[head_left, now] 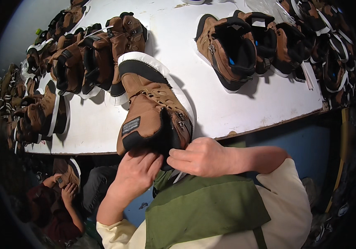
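A white table [265, 101] spreads beyond the held boot [145, 108].

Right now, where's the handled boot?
Head view, centre: boot at the near edge of the table, left hand and right hand at its opening.

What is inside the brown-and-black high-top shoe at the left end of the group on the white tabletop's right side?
In that shoe's opening, black lining and a small bright blue patch show. The toe interior is covered by the upper and cannot be seen.
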`<state>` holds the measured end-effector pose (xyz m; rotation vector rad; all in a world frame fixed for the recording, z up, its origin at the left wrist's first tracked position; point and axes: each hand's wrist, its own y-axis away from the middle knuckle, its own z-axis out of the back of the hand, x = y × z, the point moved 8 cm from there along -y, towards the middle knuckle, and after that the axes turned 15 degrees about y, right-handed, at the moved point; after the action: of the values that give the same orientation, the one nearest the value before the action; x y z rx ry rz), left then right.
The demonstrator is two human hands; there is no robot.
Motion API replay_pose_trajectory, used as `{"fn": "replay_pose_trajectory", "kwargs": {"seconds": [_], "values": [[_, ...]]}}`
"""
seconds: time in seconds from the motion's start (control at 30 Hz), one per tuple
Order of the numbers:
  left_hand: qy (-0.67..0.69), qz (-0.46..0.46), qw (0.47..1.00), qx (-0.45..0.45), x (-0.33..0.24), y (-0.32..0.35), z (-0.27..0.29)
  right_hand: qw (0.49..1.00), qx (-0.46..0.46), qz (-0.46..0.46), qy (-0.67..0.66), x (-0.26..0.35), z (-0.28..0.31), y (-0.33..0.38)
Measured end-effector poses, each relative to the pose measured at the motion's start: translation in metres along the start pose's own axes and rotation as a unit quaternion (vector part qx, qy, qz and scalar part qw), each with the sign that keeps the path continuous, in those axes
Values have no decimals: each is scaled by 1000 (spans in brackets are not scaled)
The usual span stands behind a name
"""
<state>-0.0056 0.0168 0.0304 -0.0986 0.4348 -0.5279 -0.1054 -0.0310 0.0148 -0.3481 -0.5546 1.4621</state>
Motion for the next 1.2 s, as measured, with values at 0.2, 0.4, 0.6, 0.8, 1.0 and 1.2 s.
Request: {"fn": "replay_pose_trajectory", "kwargs": {"seconds": [0.2,0.4,0.6,0.8,1.0,1.2], "values": [[-2,53,984,170,10,-20,-31,999,-25,-43,3,-8,8,-3],[40,47,976,209,23,-38,-43,994,7,-101,-48,-19,0,2],[-7,5,994,112,17,-26,-44,994,-8,-101,-50,-10,-2,0],[14,18,992,124,24,-29,-54,994,15,-96,-49,-13,-2,3],[-28,-66,977,202,18,-32,-29,996,-44,-76,-22,-10,2,3],[-45,-64,983,166,16,-59,-18,985,-102,-132,-51,-27,15,15]]}}
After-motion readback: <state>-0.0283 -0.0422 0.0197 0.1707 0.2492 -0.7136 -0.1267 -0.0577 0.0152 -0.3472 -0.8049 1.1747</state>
